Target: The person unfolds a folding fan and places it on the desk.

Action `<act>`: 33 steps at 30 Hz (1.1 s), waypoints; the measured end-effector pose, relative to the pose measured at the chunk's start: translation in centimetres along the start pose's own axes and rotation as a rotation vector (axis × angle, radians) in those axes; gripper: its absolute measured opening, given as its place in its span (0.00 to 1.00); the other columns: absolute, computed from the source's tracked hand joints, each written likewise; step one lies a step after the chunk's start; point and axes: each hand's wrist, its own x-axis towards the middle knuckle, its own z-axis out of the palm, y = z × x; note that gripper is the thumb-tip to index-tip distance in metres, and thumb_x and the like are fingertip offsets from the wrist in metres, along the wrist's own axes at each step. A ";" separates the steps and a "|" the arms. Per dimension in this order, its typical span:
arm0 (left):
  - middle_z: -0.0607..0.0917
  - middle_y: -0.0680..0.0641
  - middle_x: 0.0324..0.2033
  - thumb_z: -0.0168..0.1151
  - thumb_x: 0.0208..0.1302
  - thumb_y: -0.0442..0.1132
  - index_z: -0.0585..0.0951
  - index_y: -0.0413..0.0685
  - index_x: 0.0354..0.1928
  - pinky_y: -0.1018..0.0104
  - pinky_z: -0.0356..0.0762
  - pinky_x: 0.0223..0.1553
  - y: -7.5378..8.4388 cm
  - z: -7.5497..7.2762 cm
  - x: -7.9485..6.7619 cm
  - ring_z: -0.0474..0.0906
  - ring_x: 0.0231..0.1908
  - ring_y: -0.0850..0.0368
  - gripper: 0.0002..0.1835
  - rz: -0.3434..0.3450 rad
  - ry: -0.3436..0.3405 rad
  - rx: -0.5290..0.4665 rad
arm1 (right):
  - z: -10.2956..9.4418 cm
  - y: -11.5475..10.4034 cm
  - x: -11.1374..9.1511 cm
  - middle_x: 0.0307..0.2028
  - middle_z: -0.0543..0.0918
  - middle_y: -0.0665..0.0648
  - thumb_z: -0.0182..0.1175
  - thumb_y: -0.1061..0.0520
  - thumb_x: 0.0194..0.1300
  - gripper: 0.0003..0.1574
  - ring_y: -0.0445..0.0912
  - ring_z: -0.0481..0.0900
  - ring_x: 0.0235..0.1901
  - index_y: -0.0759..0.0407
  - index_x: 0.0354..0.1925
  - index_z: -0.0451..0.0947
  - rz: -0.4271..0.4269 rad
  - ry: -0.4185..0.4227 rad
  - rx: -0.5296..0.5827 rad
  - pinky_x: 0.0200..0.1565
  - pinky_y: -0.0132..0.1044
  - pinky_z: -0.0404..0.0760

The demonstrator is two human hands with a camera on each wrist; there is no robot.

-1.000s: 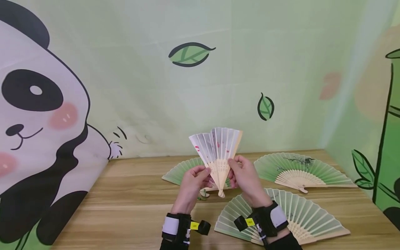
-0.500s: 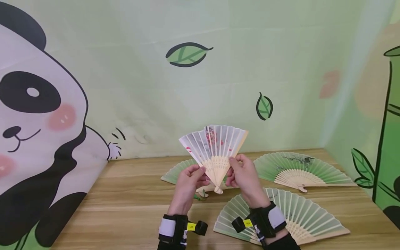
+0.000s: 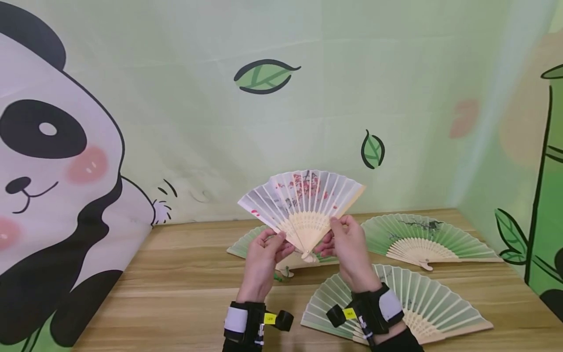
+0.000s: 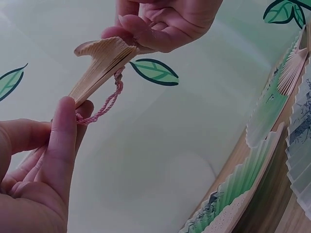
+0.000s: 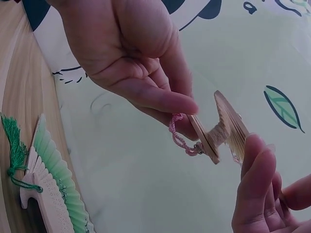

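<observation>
A white folding fan [image 3: 327,193] with pink and red blossoms is spread wide above the table, its ribs pointing down to the pivot. My left hand [image 3: 263,259] pinches its left outer rib between thumb and fingers. On the opposite outer rib, my right hand [image 3: 353,249] has a similar pinch. From the pivot end of the wooden ribs [image 4: 99,63] hangs a looped pink cord [image 4: 109,102], seen in the left wrist view. Both hands [image 5: 265,189] also show in the right wrist view, holding the fan near its base.
Spread green fans lie on the wooden table [image 3: 176,293]: one at back right [image 3: 462,242], a paler one [image 3: 440,293] under the right forearm, and one [image 3: 246,242] behind the hands. That last one has a green tassel [image 5: 15,145]. A printed backdrop [image 3: 198,122] stands behind.
The white fan has spread from a narrow wedge to a wide arc, showing more blossoms. Its outer ribs have moved apart and its pivot has risen slightly. Both hands keep their pinch.
</observation>
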 end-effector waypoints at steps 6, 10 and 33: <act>0.83 0.38 0.36 0.56 0.72 0.31 0.70 0.36 0.47 0.58 0.79 0.50 0.0 -0.2 -0.1 0.83 0.37 0.53 0.08 0.016 0.000 -0.010 | 0.0 0.1 -0.1 0.27 0.72 0.60 0.40 0.54 0.81 0.12 0.53 0.81 0.23 0.64 0.44 0.58 -0.024 0.020 0.041 0.27 0.42 0.84; 0.82 0.37 0.43 0.55 0.72 0.31 0.70 0.35 0.58 0.58 0.78 0.52 -0.1 -0.4 -0.4 0.82 0.40 0.52 0.15 0.032 -0.009 -0.015 | 0.0 0.2 -0.2 0.27 0.71 0.60 0.39 0.55 0.81 0.12 0.53 0.82 0.24 0.64 0.43 0.57 -0.026 0.039 0.058 0.28 0.43 0.84; 0.82 0.36 0.44 0.54 0.72 0.30 0.69 0.38 0.60 0.55 0.77 0.54 0.1 -0.2 -0.3 0.82 0.40 0.51 0.17 0.071 -0.004 -0.049 | 0.4 0.5 -0.1 0.28 0.69 0.59 0.35 0.55 0.82 0.11 0.49 0.81 0.23 0.63 0.46 0.57 -0.059 0.076 0.125 0.30 0.40 0.85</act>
